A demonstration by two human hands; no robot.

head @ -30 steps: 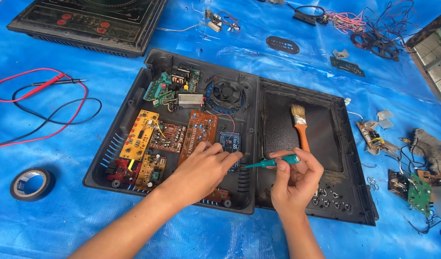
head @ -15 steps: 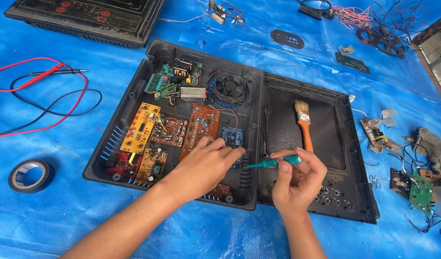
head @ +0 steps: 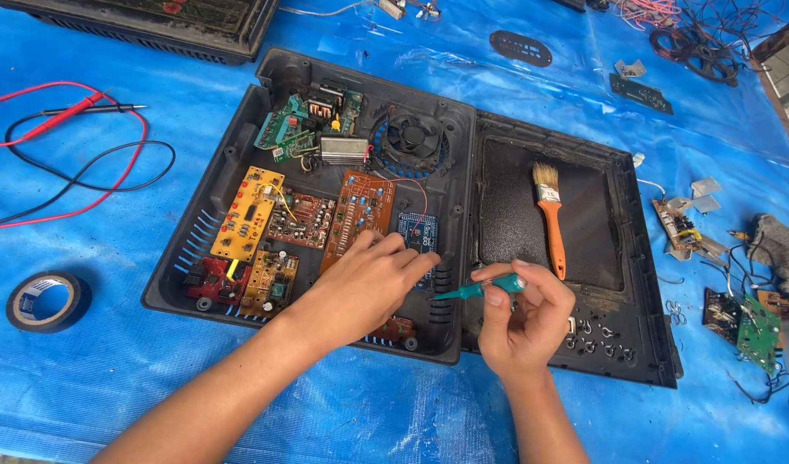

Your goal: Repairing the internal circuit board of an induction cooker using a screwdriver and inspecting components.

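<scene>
The right hand (head: 525, 318) holds a small green-handled screwdriver (head: 476, 290), its grip closed on the handle between thumb and fingers, the thin shaft pointing left toward the fingertips of the left hand (head: 370, 279). The screwdriver lies across the seam between the two halves of an opened black plastic casing (head: 270, 86), with its handle over the right half and its tip reaching the edge of the left half. The left hand rests palm down inside the left half, fingers bent and pressing on a small blue circuit board (head: 417, 232); its grip is closed around nothing, only laid flat on the board and the parts beside it. Just left of that hand stands a brown circuit board (head: 357, 210), further left an orange board (head: 248, 213), and above them a green board (head: 283, 129) beside a round black fan (head: 411, 137). In the right half of the casing an orange-handled paintbrush (head: 551, 219) lies just above the right hand, apart from it. All of this sits on a blue tarpaulin (head: 111, 361), where a roll of black tape (head: 47, 302) lies at the left, and red and black test leads (head: 68, 129) curl near the upper left
</scene>
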